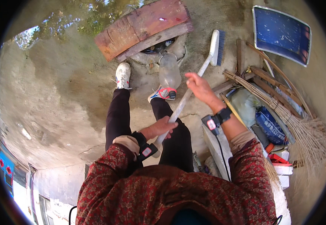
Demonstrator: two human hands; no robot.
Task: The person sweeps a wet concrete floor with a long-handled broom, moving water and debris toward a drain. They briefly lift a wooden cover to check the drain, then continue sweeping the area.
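Observation:
A long-handled floor brush with a white handle (181, 105) runs diagonally up across my front. Its white head with blue bristles (218, 47) is at the far end, near the ground. My left hand (160, 127) is wrapped around the lower handle, close to its end. Farther up, my right hand (199, 87) lies over the handle with the index finger stretched out; the palm side is hidden. Left of that hand is a translucent plastic jug (169, 70) with a dark cap and a pink ring at its neck, overlapping my right shoe (158, 94).
Ahead, a reddish board (149, 25) partly covers a dark opening (158, 47) in the concrete. To the right lie a twig broom (281, 112), wooden pieces (275, 90), a blue printed bag (270, 125) and a concrete block (218, 153). A framed blue panel (282, 35) stands beyond.

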